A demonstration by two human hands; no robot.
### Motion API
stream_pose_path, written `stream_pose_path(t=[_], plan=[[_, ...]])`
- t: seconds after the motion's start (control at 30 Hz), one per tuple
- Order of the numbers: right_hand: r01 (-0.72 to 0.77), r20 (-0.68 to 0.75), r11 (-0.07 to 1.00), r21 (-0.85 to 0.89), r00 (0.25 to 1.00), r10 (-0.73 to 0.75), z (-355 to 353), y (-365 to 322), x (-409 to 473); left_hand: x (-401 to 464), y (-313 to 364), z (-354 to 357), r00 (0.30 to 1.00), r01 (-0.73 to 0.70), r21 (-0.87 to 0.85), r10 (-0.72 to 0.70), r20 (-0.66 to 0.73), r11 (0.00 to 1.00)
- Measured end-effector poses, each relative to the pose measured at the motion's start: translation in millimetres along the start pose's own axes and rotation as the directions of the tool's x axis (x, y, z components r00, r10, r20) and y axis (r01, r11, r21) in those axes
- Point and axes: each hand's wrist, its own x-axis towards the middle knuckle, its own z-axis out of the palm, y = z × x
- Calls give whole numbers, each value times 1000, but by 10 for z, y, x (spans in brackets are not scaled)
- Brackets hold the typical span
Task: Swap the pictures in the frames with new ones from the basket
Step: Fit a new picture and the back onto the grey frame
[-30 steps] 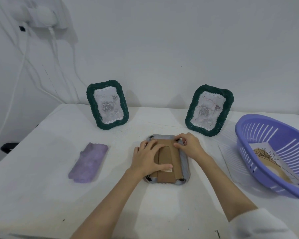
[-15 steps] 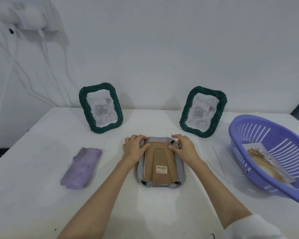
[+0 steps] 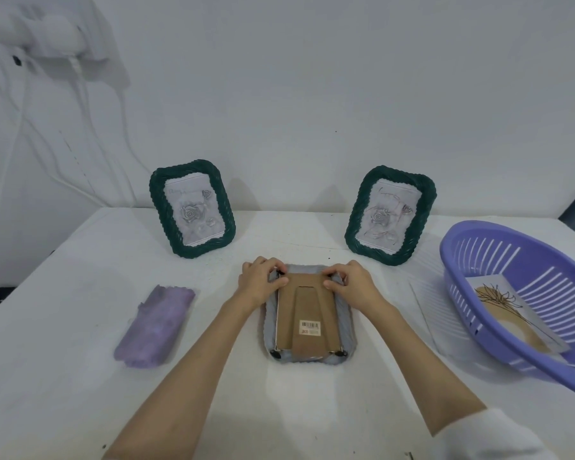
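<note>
My left hand [image 3: 258, 284] and right hand [image 3: 354, 284] pinch the far corners of the face-down grey frame [image 3: 347, 322]. Right of my fingers, the purple basket [image 3: 472, 318] holds one picture [image 3: 508, 310]. Beyond, two green frames [image 3: 191, 212] stand upright.

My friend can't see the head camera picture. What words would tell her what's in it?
Two hands, left hand and right hand, pinch the top corners of a grey frame lying face down on a white table. Behind it stand two green frames holding rose pictures, with a purple cloth left and a purple basket holding a picture right.
</note>
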Motion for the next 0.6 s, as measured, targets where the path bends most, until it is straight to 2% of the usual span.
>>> stream_pose_path(t=[0.17,0.37,0.47,0.6], plan=[[10,-6,1000,-10,1000,-10,6,9,3,-185,52,26,997,-6,45,10,-77,999],[5,-31,1000,0,1000,-5,19,-1,-37,-504,188,124,981,-189,237,174,85,953],[-26,-48,998,63,998,29,-6,-57,-133,-575,196,194,984,-180,245,171,59,953],[-28,18,996,90,999,27,-181,-56,-480,-632,177,224,984,-176,224,173,33,959]])
